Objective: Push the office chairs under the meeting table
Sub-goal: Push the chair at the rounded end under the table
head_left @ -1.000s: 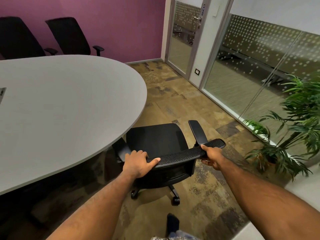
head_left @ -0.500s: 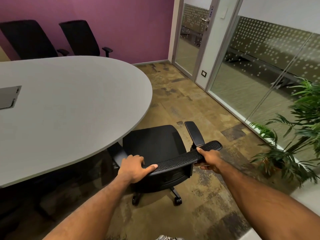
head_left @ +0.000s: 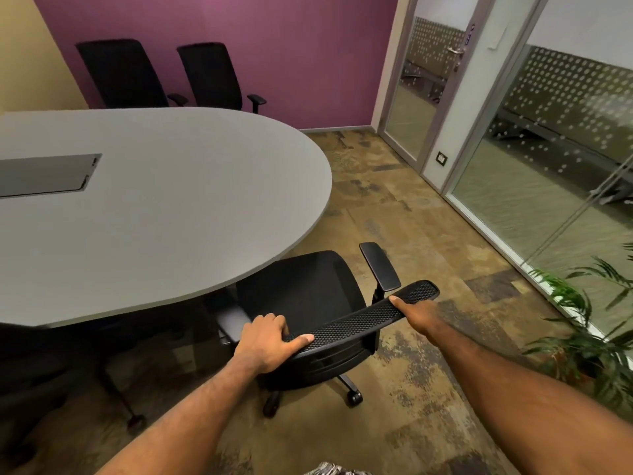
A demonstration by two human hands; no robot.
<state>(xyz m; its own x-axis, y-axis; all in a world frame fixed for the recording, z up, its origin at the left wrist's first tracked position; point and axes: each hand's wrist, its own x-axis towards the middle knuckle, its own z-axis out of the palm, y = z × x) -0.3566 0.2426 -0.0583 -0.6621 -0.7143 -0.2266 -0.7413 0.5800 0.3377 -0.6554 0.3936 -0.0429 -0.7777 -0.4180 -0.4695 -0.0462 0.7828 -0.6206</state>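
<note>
Gripping the black office chair (head_left: 301,296) by the top edge of its mesh backrest, I have both hands on it. My left hand (head_left: 265,341) wraps the left end of the backrest, fingers over the front and thumb lying along the top. My right hand (head_left: 416,311) clasps the right end, thumb on top. The chair stands on the patterned carpet (head_left: 394,207) at the rounded end of the grey bench (head_left: 154,200), with the front of its seat just under the bench edge; its right armrest (head_left: 380,265) is out in the open. Two more black chairs (head_left: 161,75) stand at the bench's far side against the purple wall (head_left: 274,46). A potted plant (head_left: 589,330) stands to my right by the glass partition (head_left: 548,149).
</note>
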